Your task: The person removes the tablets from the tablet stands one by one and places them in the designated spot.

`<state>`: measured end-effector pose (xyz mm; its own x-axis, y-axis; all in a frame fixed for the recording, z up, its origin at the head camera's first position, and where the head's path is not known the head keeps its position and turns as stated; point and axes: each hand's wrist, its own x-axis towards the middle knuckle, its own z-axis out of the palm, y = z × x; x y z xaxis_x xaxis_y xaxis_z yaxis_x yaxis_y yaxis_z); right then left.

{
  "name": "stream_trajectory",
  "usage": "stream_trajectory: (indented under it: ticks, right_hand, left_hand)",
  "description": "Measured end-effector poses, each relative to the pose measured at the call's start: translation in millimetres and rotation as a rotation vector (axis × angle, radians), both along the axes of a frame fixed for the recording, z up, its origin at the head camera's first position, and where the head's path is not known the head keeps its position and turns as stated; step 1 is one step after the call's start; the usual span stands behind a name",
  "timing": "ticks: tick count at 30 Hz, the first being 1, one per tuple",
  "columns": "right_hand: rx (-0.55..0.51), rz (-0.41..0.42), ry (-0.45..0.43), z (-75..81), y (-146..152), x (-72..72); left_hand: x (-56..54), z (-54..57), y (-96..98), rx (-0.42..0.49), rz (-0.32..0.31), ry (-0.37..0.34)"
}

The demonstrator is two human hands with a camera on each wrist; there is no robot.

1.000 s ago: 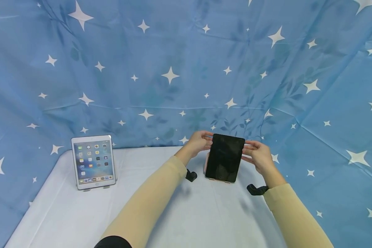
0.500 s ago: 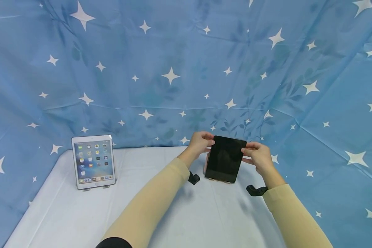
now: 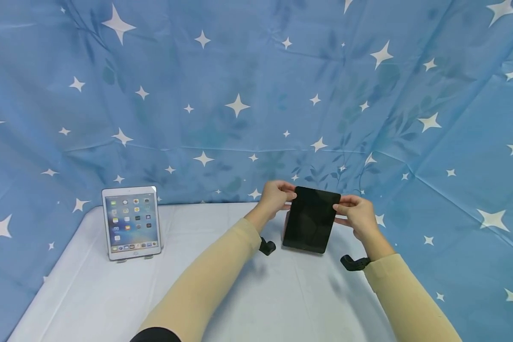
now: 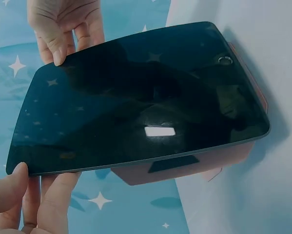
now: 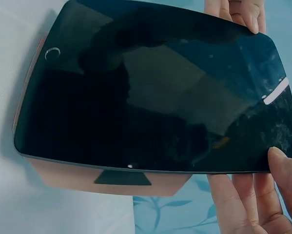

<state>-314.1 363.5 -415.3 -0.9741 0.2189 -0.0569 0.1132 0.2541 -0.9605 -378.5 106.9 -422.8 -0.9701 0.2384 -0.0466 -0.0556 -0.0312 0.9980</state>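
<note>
A tablet [image 3: 311,220] with a dark, glossy screen is held between both hands near the far edge of the table. My left hand [image 3: 274,197] pinches its upper left corner, thumb on the front and fingers behind. At the upper right edge, my right hand [image 3: 358,216] grips it the same way. Behind the tablet is a pink stand [image 5: 63,176] with a cutout in its side. The tablet covers most of it, and no lip of the stand shows in front of the screen. A round home button [image 4: 225,61] marks the tablet's lower end.
On the left, a white tablet [image 3: 131,223] with a lit screen of app icons leans on a stand. White cloth covers the table [image 3: 256,304]. A blue curtain [image 3: 235,133] with white stars hangs right behind it.
The dark tablet's lower edge now hides the stand's front lips, which showed beneath it before. Both hands moved slightly right and kept hold of it. The head view shifted a little.
</note>
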Motion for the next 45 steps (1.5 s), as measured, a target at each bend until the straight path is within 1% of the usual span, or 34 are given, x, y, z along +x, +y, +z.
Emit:
stream_trajectory:
  ticks: [8, 17, 22, 29, 34, 39, 45]
  right_hand:
    - [0.010, 0.003, -0.010, 1.1, -5.3, 0.9]
    - [0.039, -0.017, 0.000, -2.4, -12.3, 4.1]
    - [0.060, -0.012, -0.009, -5.8, -14.2, 8.8]
    - [0.092, -0.024, -0.032, -9.5, -14.8, 18.5]
    - [0.083, 0.002, -0.044, -14.1, -14.7, 23.9]
    - [0.125, -0.008, -0.067, -19.6, -13.0, 29.2]
    - [0.135, -0.019, -0.078, -25.1, -15.1, 31.9]
  left_hand:
    - [1.2, 2.8, -5.9, -0.027, 0.000, 0.004]
    - [6.5, 3.5, -9.6, -0.064, 0.009, -0.014]
    - [10.8, 2.2, -11.5, -0.058, 0.003, -0.040]
    - [17.7, -1.5, -13.1, -0.050, -0.046, -0.067]
    - [22.7, -7.3, -12.3, -0.065, -0.030, -0.082]
    - [27.1, -14.4, -9.8, -0.066, -0.032, -0.111]
    - [30.7, -18.2, -11.4, -0.067, -0.035, -0.115]
